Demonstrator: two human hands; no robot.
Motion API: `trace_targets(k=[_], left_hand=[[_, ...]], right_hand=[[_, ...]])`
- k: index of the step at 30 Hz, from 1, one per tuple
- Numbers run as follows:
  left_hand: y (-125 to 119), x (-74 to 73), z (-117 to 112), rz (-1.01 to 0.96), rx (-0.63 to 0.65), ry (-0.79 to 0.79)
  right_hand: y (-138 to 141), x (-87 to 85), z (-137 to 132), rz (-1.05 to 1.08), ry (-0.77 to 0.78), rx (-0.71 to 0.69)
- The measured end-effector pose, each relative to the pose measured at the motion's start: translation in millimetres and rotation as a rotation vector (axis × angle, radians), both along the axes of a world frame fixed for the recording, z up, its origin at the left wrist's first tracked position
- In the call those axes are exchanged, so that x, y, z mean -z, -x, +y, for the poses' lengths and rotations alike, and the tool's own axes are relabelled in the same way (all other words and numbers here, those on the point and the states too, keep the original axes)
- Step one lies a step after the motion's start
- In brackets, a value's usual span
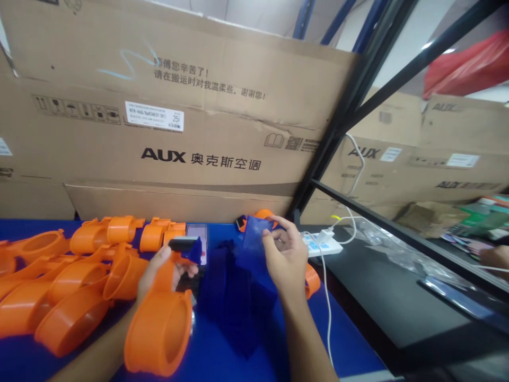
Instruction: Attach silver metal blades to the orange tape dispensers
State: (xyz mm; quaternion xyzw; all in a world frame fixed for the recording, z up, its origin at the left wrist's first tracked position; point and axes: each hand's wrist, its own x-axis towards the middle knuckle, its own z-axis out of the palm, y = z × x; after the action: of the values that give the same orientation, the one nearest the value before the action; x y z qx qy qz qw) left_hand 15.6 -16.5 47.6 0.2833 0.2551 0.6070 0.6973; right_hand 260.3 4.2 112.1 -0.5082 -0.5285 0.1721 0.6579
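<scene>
My left hand [156, 271] is closed around an orange plastic tape dispenser [137, 337], its round hub hanging toward me. At the dispenser's far end are a dark strip and a small blue piece [195, 251]. My right hand [288, 257] pinches a thin, translucent blue plastic piece [253, 244] between thumb and fingers, right of the dispenser. Below it, a heap of dark blue pieces [233, 297] lies on the blue table surface [318, 339]. Several more orange dispensers [75, 318] are piled to the left of my left hand.
A large cardboard box [222, 127] stands behind the table. On the right are a white power strip [324, 244] with a cable [326, 297] and a black metal frame [330, 138]. A phone-like object [198, 233] lies behind my left hand. Another person's hand [495, 258] shows at the far right.
</scene>
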Motion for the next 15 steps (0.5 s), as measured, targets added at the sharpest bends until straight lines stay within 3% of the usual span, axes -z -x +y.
trace_targets(k=[3, 7, 10, 15], left_hand=[[-4, -1.2, -9, 0.106, 0.01, -0.056], [-8, -6.8, -14, 0.21, -0.003, -0.117], [-9, -6.0, -14, 0.274, 0.007, -0.149], [-13, -2.7, -13, 0.309, 0.039, -0.107]], right_hand=[[-14, -1.9, -8, -0.133, 0.063, 0.107], [-35, 4.3, -35, -0.562, 0.187, 0.21], [-44, 17.1, -52, -0.767, 0.254, 0.169], [-51, 39.3, -55, -0.872, 0.196, 0.11]])
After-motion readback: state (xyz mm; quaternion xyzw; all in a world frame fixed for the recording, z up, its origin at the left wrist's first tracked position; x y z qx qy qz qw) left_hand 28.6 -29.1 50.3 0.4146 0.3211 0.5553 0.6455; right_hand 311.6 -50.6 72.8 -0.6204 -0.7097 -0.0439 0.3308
